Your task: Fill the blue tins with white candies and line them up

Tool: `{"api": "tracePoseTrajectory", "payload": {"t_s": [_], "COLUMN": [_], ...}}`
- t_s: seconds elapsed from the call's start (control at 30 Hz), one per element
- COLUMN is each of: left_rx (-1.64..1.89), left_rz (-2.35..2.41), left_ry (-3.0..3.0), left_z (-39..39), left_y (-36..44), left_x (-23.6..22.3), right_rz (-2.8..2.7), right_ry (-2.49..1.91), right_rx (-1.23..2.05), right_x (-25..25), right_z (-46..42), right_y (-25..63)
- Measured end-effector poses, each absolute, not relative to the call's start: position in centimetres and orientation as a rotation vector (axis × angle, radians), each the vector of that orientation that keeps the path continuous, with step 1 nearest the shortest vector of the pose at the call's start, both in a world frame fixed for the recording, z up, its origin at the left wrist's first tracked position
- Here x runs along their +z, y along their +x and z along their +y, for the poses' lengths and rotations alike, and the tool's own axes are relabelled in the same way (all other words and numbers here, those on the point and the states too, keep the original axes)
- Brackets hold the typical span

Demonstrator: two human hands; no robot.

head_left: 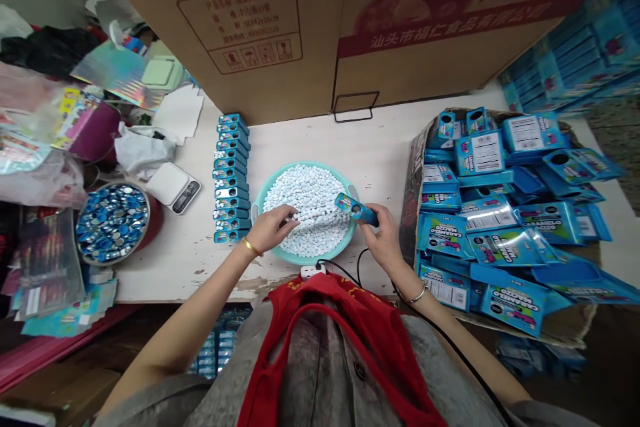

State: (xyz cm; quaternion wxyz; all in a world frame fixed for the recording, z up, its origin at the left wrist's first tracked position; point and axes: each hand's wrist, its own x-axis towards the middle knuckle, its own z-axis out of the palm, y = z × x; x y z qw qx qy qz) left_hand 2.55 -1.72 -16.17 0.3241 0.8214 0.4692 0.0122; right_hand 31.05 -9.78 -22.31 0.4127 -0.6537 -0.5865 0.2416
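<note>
My right hand [384, 237] is closed round a small blue candy box [356, 208], held tilted over the right rim of a mint-green basin [270, 181]. The box has a round dark hole in its face. Small white candies [310, 183] fill the basin. Over its left part is my left hand [273, 229], fingers curled and pinched close to the candies; what they hold is too small to make out. Left of the basin, a row of blue boxes [233, 173] stands side by side, with white pieces showing in several of them.
A carton of flat blue boxes [493, 227] stands at right. A big cardboard box [315, 27] blocks the back. At left are a small scale [173, 187] and a pot of blue and silver pieces [114, 221]. A black cable [450, 340] runs past my right arm to a white socket [313, 271].
</note>
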Motion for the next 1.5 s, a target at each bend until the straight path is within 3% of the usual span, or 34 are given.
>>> {"api": "tracePoseTrajectory", "payload": {"t_s": [0.4,0.63,0.8,0.97,1.07,1.17,1.27,1.37,1.5], "left_rx": [-0.657,-0.574,-0.181,-0.09,0.025,0.094,0.019,-0.19,-0.371], "left_rz": [1.142,1.12,0.966,0.782,0.875,1.112,1.336,1.514,1.648], "left_ry": [2.58,2.651,2.62,2.573,2.59,2.618,2.614,2.561,2.507], "left_z": [-1.1,-0.8,1.7,3.9,6.9,11.1,15.5,20.0,25.6], "left_y": [8.7,8.4,6.4,7.1,6.4,5.2,3.8,1.7,-1.2], "left_x": [-3.4,0.1,-5.0,-9.8,-9.8,-9.9,-11.9,-15.3,-18.4], "right_rz": [-1.585,-1.494,-1.482,-1.604,-1.518,-1.281,-1.136,-1.126,-1.202], "right_ry": [-1.463,-1.39,-1.306,-1.301,-1.461,-1.834,-2.275,-2.555,-2.596], "right_rx": [0.682,0.744,0.802,0.797,0.599,0.179,-0.055,0.041,0.109], "right_x": [-22.6,-22.2,-21.6,-21.1,-20.2,-18.4,-18.6,-21.8,-24.6], "right_z": [-9.9,-9.6,-8.6,-6.3,-2.8,1.0,3.7,5.3,4.9], "right_y": [27.4,26.2,25.2,26.3,32.0,40.9,49.1,53.4,53.2]}}
